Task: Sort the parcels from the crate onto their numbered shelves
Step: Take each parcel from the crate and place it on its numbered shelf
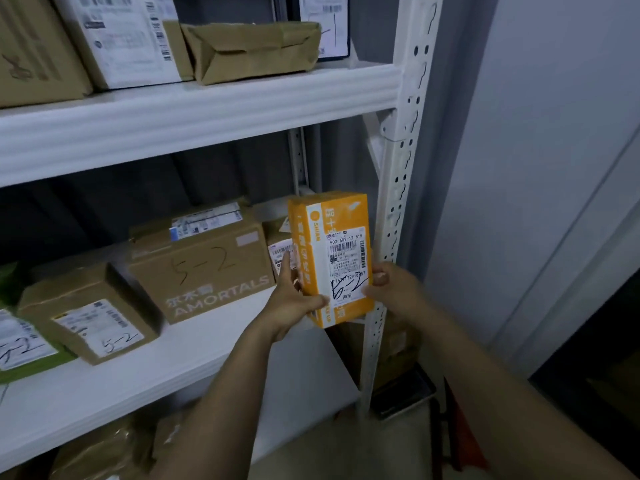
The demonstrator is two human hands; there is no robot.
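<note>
— Orange parcel [330,258] is held upright at the right end of the shelf [194,355], just beside the post [398,202]. Whether its lower edge is borne by the board cannot be told.

— It is gripped low down, from both sides. On the left hand [298,299] the thumb is laid across the front and the forefinger is stretched up along the side; the other fingers are hidden behind. On the right hand [391,289] the thumb is pressed on the label [346,265] and the fingers are curled round the right edge.

— "5-2" seems to be written on that label, and the same mark is seen on the box [201,268] to the left, so the shelf is judged the right one.

— Agreed. Now the risks. The gap is narrow: a small box [278,244] is stood just behind the left hand, and the post is close on the right. If the parcel is pushed in askew, a corner could be caught on the post, or the small box shoved back.

— And it is tall and stood on a narrow end. If it is let go near the front lip, it could be tipped forward and dropped to the floor.

— The left forefinger could be pinched too, between parcel and small box, if it is not drawn out first.
</note>
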